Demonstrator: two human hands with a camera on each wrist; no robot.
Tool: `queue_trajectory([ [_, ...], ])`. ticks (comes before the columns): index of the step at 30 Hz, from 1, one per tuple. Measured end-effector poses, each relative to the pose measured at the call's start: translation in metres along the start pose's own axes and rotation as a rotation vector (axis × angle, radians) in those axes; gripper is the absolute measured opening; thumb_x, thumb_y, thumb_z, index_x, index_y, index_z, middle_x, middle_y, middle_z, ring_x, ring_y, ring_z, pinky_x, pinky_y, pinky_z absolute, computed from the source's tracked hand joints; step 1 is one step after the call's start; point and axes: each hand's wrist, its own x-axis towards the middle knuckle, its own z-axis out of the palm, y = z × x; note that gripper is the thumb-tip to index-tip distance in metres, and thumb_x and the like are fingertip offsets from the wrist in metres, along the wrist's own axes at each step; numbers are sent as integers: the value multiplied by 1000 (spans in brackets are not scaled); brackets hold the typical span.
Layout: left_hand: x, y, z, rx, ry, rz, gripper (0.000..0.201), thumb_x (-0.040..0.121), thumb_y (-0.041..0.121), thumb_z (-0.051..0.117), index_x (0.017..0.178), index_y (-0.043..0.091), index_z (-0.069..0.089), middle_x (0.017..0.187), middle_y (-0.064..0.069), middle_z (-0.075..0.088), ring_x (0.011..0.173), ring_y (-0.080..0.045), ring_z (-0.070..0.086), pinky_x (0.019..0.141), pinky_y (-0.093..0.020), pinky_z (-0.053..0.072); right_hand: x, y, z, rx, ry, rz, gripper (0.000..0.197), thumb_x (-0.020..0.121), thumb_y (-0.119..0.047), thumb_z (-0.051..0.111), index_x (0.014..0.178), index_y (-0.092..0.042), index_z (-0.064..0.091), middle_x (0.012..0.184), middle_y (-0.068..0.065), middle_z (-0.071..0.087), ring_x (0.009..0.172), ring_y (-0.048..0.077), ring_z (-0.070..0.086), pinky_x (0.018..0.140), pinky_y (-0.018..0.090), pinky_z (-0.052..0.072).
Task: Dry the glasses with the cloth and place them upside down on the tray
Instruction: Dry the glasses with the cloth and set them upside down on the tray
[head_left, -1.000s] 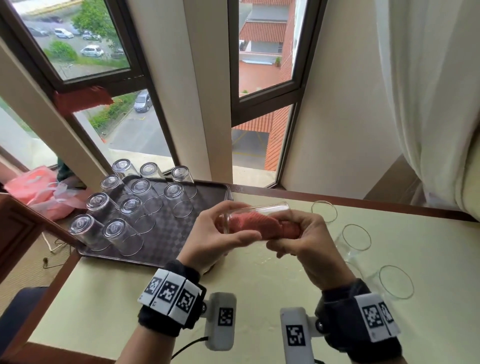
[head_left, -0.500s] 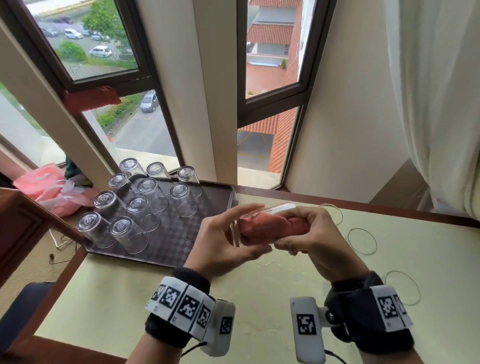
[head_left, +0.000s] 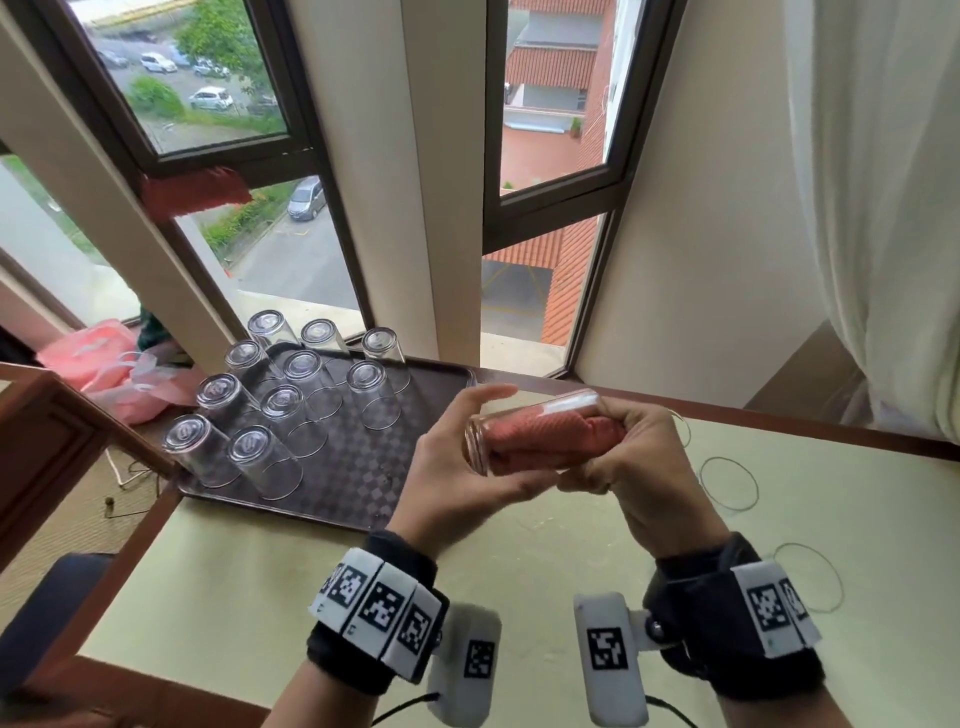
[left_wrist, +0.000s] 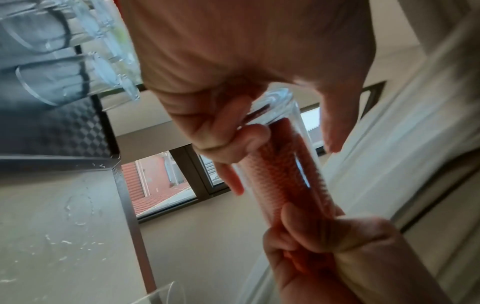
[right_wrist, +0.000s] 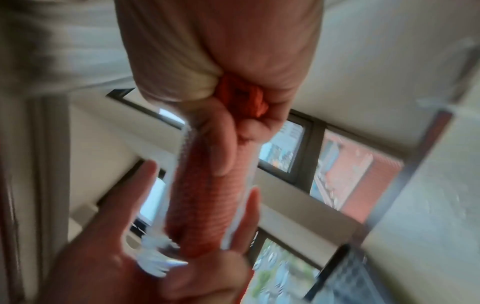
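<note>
Left hand (head_left: 457, 467) holds the base end of a clear glass (head_left: 524, 434) on its side, above the table's (head_left: 260, 582) far edge beside the tray (head_left: 358, 467). Right hand (head_left: 634, 467) grips the pink cloth (head_left: 550, 441) stuffed inside. Versus 0.5 s ago: left fingers lie more closed around the glass; ten inverted glasses (head_left: 280, 410) on the tray unchanged.

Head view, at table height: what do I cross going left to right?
Pink plastic bag → upside-down glasses on the tray → left hand → held glass stuffed with the red cloth → right hand → upright glasses on the table.
</note>
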Motion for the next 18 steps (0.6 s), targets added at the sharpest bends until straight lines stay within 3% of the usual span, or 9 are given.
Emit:
queue_trajectory([
  [2, 1, 2, 1, -130, 35, -163, 78, 54, 38, 86, 124, 17, 59, 103, -6, 70, 71, -9, 67, 57, -20, 52, -1, 0, 3, -21, 3, -70, 56, 49, 32, 54, 67, -16, 77, 69, 3, 72, 65, 18, 69, 47, 31, 58],
  [4, 4, 3, -1, -171, 53, -245, 75, 52, 45, 83, 116, 10, 64, 90, -6, 68, 57, -7, 58, 46, -18, 43, -2, 4, 4, -79, -1, -123, 62, 59, 38, 50, 70, -17, 76, 72, 2, 73, 69, 19, 71, 52, 33, 60],
  [5, 6, 4, -1, -151, 57, -228, 72, 52, 43, 85, 112, 8, 65, 87, -7, 69, 55, -8, 57, 45, -19, 44, -2, 6, 2, -89, -14, -124, 56, 59, 36, 56, 74, -14, 76, 74, 4, 73, 71, 20, 70, 53, 32, 60],
  [7, 7, 4, -2, -46, 53, -109, 65, 54, 31, 91, 109, 8, 65, 90, -11, 72, 63, -13, 66, 54, -22, 53, -1, 6, -5, -65, -76, -76, 42, 55, 21, 72, 85, -9, 76, 74, 9, 70, 64, 19, 63, 50, 26, 55],
  [9, 6, 1, -2, 30, 23, 7, 62, 58, 19, 92, 113, 12, 64, 102, -14, 74, 86, -22, 74, 73, -29, 60, 1, 4, -13, -35, -130, 7, 45, 54, 7, 77, 98, 0, 72, 75, 13, 67, 58, 16, 57, 45, 22, 48],
  [11, 4, -2, -1, 26, -8, 33, 65, 59, 20, 93, 115, 14, 62, 107, -14, 73, 96, -27, 73, 81, -36, 60, 1, 0, -16, -24, -128, 24, 46, 52, 9, 76, 98, 2, 72, 72, 12, 67, 54, 16, 56, 42, 21, 45],
  [13, 4, -1, -2, -21, -14, -42, 65, 56, 29, 91, 113, 15, 63, 98, -5, 75, 84, -20, 73, 71, -30, 60, 0, -3, -12, -49, -103, -41, 44, 53, 25, 69, 84, -5, 76, 67, 7, 69, 54, 14, 60, 43, 22, 49],
  [16, 3, 2, -4, -132, -25, -221, 61, 56, 39, 84, 107, 12, 65, 69, 5, 66, 46, -6, 51, 40, -16, 42, -2, -2, -5, -120, -47, -109, 66, 60, 41, 44, 68, -16, 75, 67, 1, 70, 64, 16, 68, 51, 27, 58],
  [18, 4, 2, -7, -111, 10, -193, 60, 54, 38, 87, 103, 11, 68, 67, 4, 66, 44, -6, 51, 39, -16, 41, -3, -1, -4, -123, -75, -88, 61, 61, 39, 52, 70, -16, 76, 70, 2, 71, 66, 15, 69, 52, 28, 58],
])
